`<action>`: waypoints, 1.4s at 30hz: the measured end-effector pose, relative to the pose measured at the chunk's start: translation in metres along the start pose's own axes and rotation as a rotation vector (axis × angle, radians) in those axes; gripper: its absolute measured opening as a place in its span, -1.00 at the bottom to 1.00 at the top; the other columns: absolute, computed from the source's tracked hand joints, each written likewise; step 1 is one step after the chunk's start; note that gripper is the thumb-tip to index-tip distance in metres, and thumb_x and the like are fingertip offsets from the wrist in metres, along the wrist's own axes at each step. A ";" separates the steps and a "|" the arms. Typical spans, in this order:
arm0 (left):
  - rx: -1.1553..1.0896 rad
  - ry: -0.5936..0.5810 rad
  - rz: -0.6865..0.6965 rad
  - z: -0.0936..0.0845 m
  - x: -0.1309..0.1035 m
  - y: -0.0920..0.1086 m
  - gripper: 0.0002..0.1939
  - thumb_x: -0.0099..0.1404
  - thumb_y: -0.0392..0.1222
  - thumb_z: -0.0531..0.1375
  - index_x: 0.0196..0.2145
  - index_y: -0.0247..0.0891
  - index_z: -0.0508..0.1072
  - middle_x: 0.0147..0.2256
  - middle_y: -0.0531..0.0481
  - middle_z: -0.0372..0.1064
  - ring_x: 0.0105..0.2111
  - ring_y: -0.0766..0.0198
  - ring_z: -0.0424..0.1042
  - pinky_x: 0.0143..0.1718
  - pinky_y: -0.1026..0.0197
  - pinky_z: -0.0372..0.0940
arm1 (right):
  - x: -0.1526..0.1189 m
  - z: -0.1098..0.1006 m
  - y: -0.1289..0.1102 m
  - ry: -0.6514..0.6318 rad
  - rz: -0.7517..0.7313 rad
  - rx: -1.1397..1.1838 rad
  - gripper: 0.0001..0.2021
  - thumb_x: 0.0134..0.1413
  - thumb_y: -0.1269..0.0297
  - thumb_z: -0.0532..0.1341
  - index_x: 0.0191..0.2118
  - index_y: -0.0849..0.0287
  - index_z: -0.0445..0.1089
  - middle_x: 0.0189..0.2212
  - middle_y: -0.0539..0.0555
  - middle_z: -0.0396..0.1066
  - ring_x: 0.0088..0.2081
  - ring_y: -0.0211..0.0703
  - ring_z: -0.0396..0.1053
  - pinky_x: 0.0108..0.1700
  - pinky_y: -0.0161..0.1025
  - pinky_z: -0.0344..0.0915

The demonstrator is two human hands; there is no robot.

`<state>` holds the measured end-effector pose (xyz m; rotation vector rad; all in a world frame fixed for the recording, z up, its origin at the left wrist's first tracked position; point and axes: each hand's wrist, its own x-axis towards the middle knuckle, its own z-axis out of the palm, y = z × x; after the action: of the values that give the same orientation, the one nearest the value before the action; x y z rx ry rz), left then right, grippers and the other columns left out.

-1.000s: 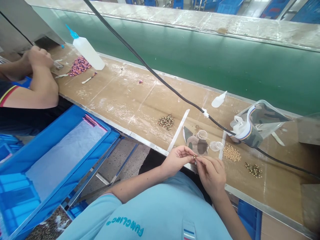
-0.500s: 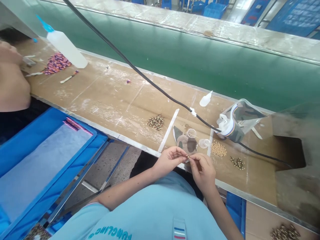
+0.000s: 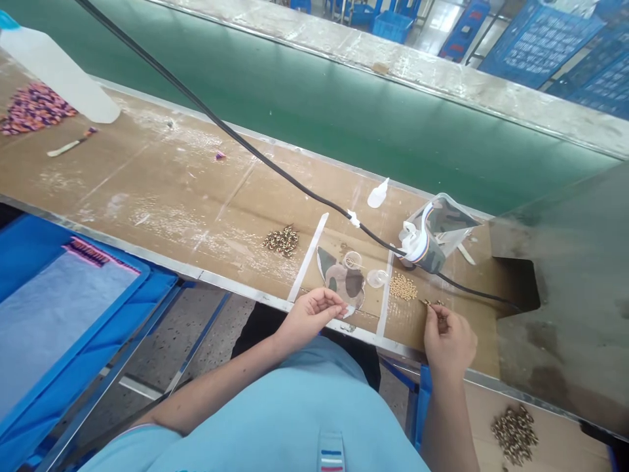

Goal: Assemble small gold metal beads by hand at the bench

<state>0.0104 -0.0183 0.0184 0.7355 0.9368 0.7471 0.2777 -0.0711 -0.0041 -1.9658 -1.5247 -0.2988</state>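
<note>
My left hand (image 3: 314,314) is at the table's front edge with thumb and fingertips pinched together. Anything between them is too small to make out. Just beyond it lies a camouflage-patterned cloth piece (image 3: 339,280), with a small clear cup (image 3: 352,260) upon it holding a thin stick. My right hand (image 3: 449,334) reaches down to the right, fingers pinched over a small pile of dark-and-gold pieces (image 3: 427,303). Most of that pile is hidden, and whether a piece is gripped is unclear. Tan beads (image 3: 403,287) lie to the left of this hand.
A second clear cup (image 3: 377,278) stands beside the cloth. Behind it are a camouflage pouch (image 3: 435,239) and a small white bottle (image 3: 378,194). A black cable (image 3: 275,167) crosses over the table. Further left lies another dark-and-gold pile (image 3: 282,241); a large bottle (image 3: 63,75) stands at far left.
My hands were together over the cloth's front edge. My right hand has moved away to the right, onto the dark-and-gold pile. My left hand stays near the cloth; the view has shifted right.
</note>
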 end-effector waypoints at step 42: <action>0.008 -0.010 -0.012 -0.003 0.000 -0.001 -0.70 0.03 -0.05 0.34 -0.40 -0.33 0.41 -0.40 -0.03 0.47 -0.35 0.31 0.46 -0.16 0.19 0.35 | 0.024 0.009 -0.039 -0.207 -0.427 -0.009 -0.78 0.21 0.26 0.09 -0.41 0.12 0.42 -0.46 0.00 0.46 -0.40 -0.22 0.32 -0.25 -0.23 0.08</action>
<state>0.0079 -0.0185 0.0166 0.7393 0.9353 0.7289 0.2469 -0.0411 0.0150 -1.7039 -2.0804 -0.2838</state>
